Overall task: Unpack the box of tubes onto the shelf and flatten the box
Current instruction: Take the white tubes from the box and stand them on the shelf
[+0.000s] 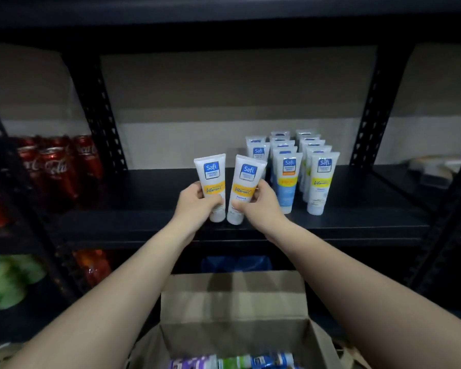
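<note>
Tubes, white with orange bands, caps down: left hand [197, 199] grips one [212, 179], right hand [258, 203] another [244, 185].

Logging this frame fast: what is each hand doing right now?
Left hand: fingers grip an orange-band tube.
Right hand: fingers grip a second orange-band tube.

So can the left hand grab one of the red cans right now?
Probably not yet. The left hand already holds a tube, and the red cans sit in the next bay, past a black post.
</note>
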